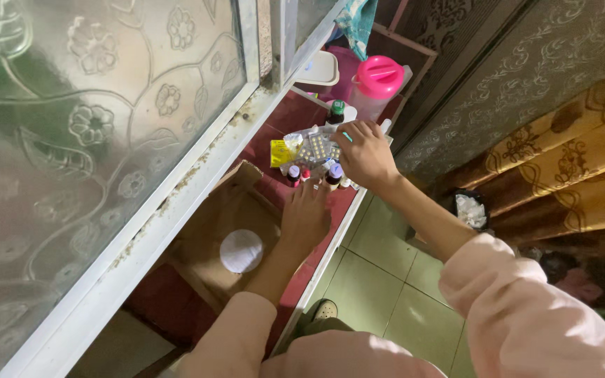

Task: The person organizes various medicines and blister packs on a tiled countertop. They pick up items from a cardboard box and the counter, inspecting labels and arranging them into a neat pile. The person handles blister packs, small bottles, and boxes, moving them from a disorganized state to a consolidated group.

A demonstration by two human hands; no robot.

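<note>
My right hand (364,152) reaches over a heap of medicine on the red sill, its fingers curled onto a blister strip of pills (316,147) and a small teal thing at its fingertips. Flat on the sill lies my left hand (306,210), fingertips touching several small dark bottles with coloured caps (295,173). A yellow sachet (281,152) lies left of the strip. Whether the right hand truly grips the strip is hard to see.
A brown cardboard box (222,231) with a white round pad (241,250) sits near my left forearm. A jug with a pink lid (378,80) and a green-capped bottle (336,110) stand beyond. Frosted window (92,126) at left, tiled floor (386,280) and curtains at right.
</note>
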